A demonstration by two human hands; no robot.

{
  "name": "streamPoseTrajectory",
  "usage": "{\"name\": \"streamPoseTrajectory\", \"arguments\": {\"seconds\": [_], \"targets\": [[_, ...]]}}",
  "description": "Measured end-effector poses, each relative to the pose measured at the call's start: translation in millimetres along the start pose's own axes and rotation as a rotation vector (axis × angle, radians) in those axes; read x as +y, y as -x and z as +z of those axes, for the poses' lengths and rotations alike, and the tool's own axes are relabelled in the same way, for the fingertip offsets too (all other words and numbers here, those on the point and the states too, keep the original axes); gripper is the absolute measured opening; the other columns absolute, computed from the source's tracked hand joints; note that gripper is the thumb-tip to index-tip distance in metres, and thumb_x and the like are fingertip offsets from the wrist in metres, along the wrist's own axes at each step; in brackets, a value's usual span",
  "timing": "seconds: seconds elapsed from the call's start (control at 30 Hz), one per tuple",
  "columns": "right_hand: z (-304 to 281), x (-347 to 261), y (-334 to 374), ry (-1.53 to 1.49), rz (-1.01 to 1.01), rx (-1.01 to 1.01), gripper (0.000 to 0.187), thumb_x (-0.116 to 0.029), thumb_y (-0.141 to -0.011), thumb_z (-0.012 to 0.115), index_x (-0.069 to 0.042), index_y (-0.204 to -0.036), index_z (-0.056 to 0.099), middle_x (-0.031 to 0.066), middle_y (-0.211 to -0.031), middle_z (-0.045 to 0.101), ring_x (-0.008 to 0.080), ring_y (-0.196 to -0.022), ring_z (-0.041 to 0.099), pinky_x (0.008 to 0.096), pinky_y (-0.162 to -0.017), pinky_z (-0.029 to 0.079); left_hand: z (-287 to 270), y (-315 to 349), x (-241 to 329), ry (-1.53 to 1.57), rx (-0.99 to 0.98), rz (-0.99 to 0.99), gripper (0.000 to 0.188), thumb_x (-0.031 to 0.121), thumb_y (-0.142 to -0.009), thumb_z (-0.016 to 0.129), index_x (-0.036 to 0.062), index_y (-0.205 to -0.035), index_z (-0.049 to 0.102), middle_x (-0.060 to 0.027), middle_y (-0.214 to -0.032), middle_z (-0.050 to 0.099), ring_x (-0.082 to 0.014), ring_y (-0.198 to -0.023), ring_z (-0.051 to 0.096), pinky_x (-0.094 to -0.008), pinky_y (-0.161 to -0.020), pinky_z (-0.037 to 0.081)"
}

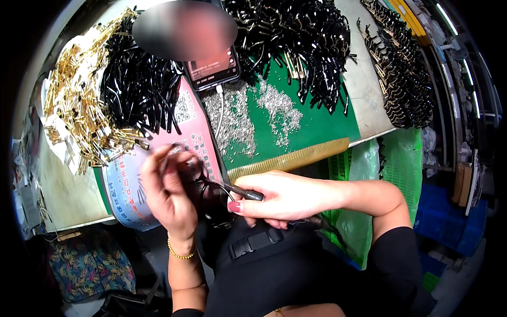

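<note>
Above my lap, at the table's near edge, my left hand has its fingers curled and pinched round a thin black eyeglass frame, partly lost against the dark background. My right hand is closed round a slim screwdriver with a black handle, its shaft pointing left toward the frame. The tip is too small to make out. Beyond the hands, tiny silver screws lie scattered on a green mat.
A heap of gold metal temples lies at left, beside black temples. More black temples lie behind the screws and at far right. A phone with a white cable stands mid-table. A yellowish strip edges the mat. Green crates stand at right.
</note>
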State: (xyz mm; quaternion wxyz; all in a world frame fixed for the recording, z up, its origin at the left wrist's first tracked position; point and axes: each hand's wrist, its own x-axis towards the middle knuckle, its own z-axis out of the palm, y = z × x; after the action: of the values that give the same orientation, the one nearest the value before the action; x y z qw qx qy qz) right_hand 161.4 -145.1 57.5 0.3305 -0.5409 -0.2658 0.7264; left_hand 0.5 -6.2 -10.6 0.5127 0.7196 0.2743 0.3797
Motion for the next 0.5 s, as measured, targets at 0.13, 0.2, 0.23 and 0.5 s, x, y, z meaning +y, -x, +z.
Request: {"name": "streamPoseTrajectory", "arguments": {"seconds": [0.13, 0.2, 0.23, 0.5], "targets": [[-10, 12, 31, 0.892, -0.237, 0.363, 0.033, -0.026, -0.099, 0.056, -0.002, -0.119, 0.046, 0.0214, -0.098, 0.059, 0.034, -0.077, 0.065, 0.0432, -0.061, 0.052, -7, 4, -4, -0.059, -0.095, -0.041, 0.024, 0.005, -0.106, 0.046, -0.0026, -0.127, 0.054, -0.0095, -0.1, 0.069, -0.0151, -0.089, 0.068, -0.0292, -0.081, 0.055], [-16, 9, 40, 1.241, -0.238, 0.536, 0.029, -0.02, -0.097, 0.058, -0.005, -0.119, 0.048, 0.018, -0.099, 0.053, 0.0342, -0.077, 0.065, 0.0445, -0.061, 0.052, -7, -5, -4, -0.093, -0.133, -0.007, 0.024, 0.003, -0.105, 0.046, -0.0028, -0.127, 0.054, -0.0101, -0.098, 0.07, -0.0148, -0.087, 0.068, -0.0282, -0.081, 0.054], [-21, 9, 42, 1.294, -0.289, 0.572, 0.023, -0.017, -0.097, 0.058, -0.008, -0.116, 0.05, 0.0153, -0.095, 0.05, 0.0339, -0.073, 0.064, 0.0431, -0.06, 0.052, -3, -9, -2, -0.109, -0.137, -0.057, 0.024, 0.001, -0.102, 0.046, -0.0022, -0.124, 0.056, -0.0106, -0.096, 0.071, -0.0181, -0.087, 0.067, -0.0297, -0.083, 0.052], [-26, 12, 42, 1.396, -0.144, 0.585, 0.046, -0.014, -0.092, 0.06, -0.022, -0.137, 0.057, 0.0159, -0.095, 0.051, 0.0284, -0.073, 0.066, 0.0389, -0.053, 0.051, -2, -27, 9, -0.17, -0.572, 0.297, 0.014, 0.003, -0.093, 0.054, 0.0068, -0.104, 0.064, -0.0031, -0.093, 0.072, -0.0267, -0.079, 0.056, -0.0385, -0.082, 0.04]]}}
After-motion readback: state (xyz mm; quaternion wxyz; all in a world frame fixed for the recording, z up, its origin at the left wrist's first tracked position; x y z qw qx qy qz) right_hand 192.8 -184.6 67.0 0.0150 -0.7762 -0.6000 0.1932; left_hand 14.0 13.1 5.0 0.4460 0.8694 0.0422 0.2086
